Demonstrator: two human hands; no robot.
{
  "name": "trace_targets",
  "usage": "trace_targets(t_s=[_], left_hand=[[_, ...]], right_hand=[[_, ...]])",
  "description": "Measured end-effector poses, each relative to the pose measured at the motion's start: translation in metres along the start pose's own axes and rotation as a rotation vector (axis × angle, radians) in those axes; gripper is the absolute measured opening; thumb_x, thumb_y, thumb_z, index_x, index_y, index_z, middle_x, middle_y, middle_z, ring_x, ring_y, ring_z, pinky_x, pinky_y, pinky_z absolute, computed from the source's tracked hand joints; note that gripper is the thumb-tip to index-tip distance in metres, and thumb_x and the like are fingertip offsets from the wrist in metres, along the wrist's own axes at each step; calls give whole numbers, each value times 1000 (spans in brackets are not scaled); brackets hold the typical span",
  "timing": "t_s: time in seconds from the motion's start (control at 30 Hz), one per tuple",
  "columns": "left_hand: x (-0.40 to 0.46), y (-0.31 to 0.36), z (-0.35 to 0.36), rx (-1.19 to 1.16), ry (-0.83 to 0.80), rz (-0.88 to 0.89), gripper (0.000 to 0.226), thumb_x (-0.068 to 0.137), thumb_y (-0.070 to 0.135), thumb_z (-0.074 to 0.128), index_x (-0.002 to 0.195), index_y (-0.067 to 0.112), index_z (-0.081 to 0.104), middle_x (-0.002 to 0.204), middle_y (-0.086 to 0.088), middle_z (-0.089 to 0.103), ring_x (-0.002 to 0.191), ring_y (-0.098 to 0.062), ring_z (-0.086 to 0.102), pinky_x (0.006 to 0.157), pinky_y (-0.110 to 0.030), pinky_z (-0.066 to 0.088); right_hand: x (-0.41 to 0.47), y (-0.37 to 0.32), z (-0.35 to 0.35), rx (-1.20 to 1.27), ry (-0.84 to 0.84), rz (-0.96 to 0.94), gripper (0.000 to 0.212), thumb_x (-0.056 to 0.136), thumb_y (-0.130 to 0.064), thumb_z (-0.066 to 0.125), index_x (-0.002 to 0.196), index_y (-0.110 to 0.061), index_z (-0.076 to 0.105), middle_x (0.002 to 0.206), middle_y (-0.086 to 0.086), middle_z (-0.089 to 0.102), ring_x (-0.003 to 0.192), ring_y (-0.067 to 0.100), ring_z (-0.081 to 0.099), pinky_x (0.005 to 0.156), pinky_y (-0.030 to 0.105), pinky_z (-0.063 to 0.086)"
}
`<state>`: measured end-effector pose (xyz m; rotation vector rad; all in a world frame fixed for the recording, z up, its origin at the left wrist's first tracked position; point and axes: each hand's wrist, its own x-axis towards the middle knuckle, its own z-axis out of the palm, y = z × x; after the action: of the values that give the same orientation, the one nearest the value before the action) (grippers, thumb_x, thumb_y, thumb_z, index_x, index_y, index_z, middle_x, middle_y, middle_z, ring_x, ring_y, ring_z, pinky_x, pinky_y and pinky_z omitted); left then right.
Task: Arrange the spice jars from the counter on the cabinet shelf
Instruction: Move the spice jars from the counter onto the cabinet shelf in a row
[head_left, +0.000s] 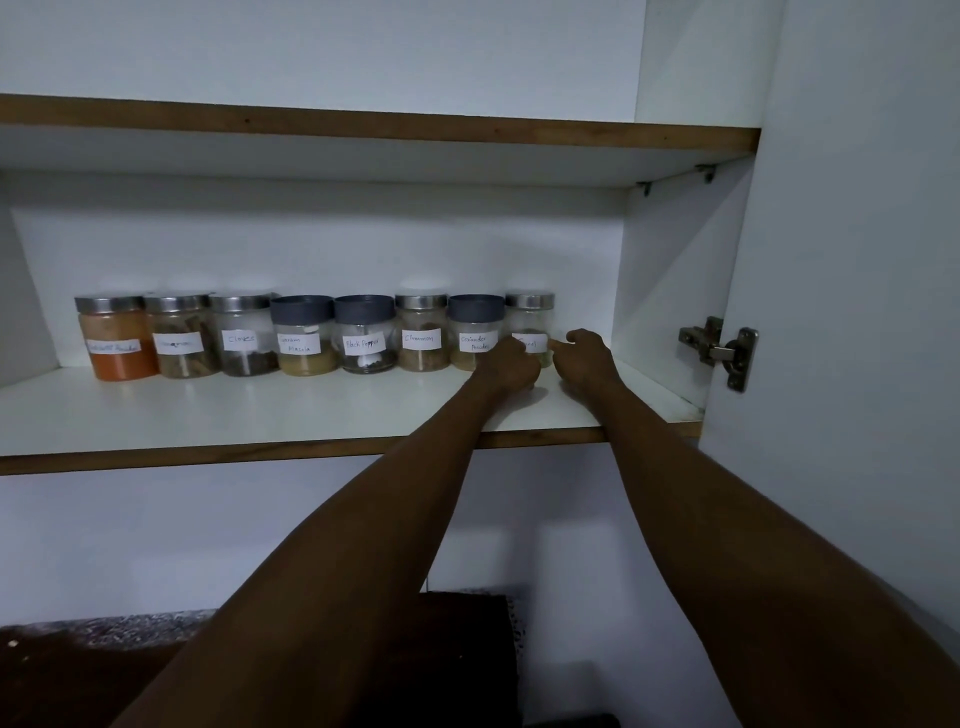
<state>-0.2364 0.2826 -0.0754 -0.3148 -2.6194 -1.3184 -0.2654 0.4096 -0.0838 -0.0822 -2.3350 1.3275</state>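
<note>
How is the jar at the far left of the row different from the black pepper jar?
The far-left jar has a silver metal lid; the black pepper jar has a dark grey lid. The far-left jar is filled nearly to the top with orange powder, while the black pepper jar is mostly empty, with a little dark content at the bottom. Both are clear, stand upright on the shelf and carry a white handwritten label.

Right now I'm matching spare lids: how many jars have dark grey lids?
3, in the shelf row: Garam Masala jar, Black Pepper jar, Coriander Powder jar. The other five have metal lids.
</note>
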Motion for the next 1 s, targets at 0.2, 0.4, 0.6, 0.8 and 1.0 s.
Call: trace_targets(t_s=[0.2,0.4,0.6,0.8,1.0], left_hand=[[-8,2,-1,-21,-5,-56,39,103,15,47,134,-9,57,140,-29,57,131,-42,56,107,-44,48],[-7,4,-2,-18,22,-67,43,105,19,42,138,-6,54,138,-28,59,129,-43,58,107,-46,49],[-55,6,-20,-134,-31,-38,34,97,8,56,125,-9,63,134,-23,63,124,-34,61,101,-38,50],[-151,-30,-22,-120,273,359,51,86,23,55,133,5,61,128,-11,69,116,-21,67,98,-28,53],[-236,-177,25,-312,453,388,53,94,3,39,146,-5,45,149,-11,53,140,-19,52,118,-44,44]], right_hand=[[-3,-2,0,6,14,-12,44,101,-22,55,132,9,56,140,23,59,130,36,56,108,41,44],[-7,-5,-3,30,-12,-11,41,102,-22,54,131,5,58,139,20,60,128,33,57,97,31,43],[-63,-13,-7,-86,44,-188,45,85,-7,58,130,-3,56,127,21,65,114,34,66,91,32,54],[-170,-5,41,132,296,-599,42,92,3,51,127,-15,65,115,1,70,101,14,67,90,29,56],[-276,66,140,258,82,-512,49,91,2,47,135,-20,53,120,0,63,103,11,63,90,29,56]])
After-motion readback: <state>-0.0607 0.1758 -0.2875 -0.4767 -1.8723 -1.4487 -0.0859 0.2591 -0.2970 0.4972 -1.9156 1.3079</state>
